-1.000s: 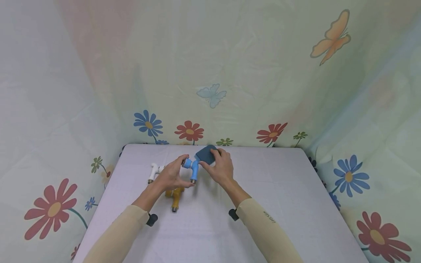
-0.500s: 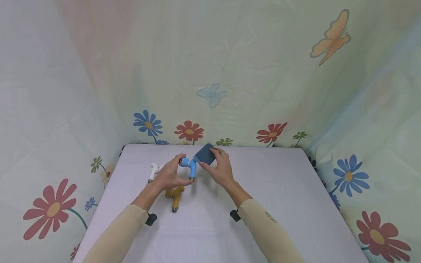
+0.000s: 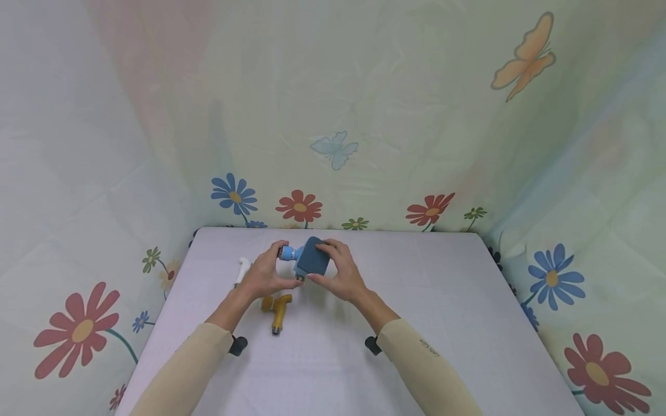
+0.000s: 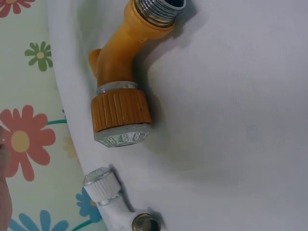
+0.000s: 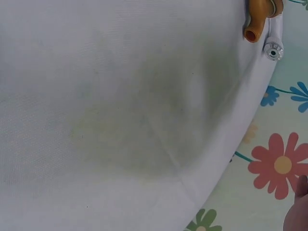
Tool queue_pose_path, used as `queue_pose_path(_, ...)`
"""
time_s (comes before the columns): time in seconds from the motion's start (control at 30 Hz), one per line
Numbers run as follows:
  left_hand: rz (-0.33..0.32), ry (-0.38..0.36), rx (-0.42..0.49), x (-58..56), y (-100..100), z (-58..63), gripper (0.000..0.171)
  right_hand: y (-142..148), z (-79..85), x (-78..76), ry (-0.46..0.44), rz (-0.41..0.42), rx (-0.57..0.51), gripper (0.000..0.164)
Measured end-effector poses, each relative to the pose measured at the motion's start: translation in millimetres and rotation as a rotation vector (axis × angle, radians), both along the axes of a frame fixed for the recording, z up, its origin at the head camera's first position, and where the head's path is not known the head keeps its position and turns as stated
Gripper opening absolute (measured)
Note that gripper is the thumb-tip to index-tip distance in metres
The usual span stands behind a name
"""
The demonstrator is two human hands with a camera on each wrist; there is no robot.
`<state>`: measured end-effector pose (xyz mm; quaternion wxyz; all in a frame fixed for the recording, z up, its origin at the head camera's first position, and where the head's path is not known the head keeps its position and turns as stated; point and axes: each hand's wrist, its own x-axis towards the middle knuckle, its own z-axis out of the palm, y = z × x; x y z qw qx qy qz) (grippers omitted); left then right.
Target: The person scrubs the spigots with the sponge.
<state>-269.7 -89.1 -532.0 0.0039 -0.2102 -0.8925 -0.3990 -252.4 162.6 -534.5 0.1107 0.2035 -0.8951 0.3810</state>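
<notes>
My left hand (image 3: 264, 273) holds a light blue water tap (image 3: 288, 253) between thumb and fingers, one at each end of it. A flat dark blue pad with rounded corners (image 3: 313, 257) is pinched by my right hand (image 3: 343, 271) and overlaps the tap's body in the head view, hiding much of it. Below the left hand lies a mustard-yellow tap (image 3: 279, 312), seen close up with its threaded end in the left wrist view. Partly behind that hand is a white tap (image 3: 241, 271). Only slivers of the hands enter the wrist views.
The taps lie on a table with a pale cloth (image 3: 442, 323). Flower-printed curtains (image 3: 364, 115) stand behind and on both sides. A dark knob-like piece (image 3: 238, 346) sits at the left wrist, another (image 3: 372, 345) at the right.
The pad has moved left and down, from the tap's upper right to in front of its body. The left hand and tap have shifted slightly left; both grips remain.
</notes>
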Motion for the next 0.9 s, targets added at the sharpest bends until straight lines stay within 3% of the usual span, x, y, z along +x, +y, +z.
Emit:
queue_pose_path(0.17,0.003,0.017,-0.004,-1.2,1.4,0.0,0.109,-0.9,-1.2,0.5,0.006,0.025,0.034,0.073)
queue_pose_path(0.63,-0.024,0.045,0.006,1.3,6.7,4.5,0.107,0.1,3.4,-4.2,0.061,-0.002,0.04,0.072)
queue_pose_path(0.9,-0.018,0.046,0.0,2.3,8.7,5.4,0.106,2.3,3.2,-6.3,0.021,-0.011,0.044,0.075)
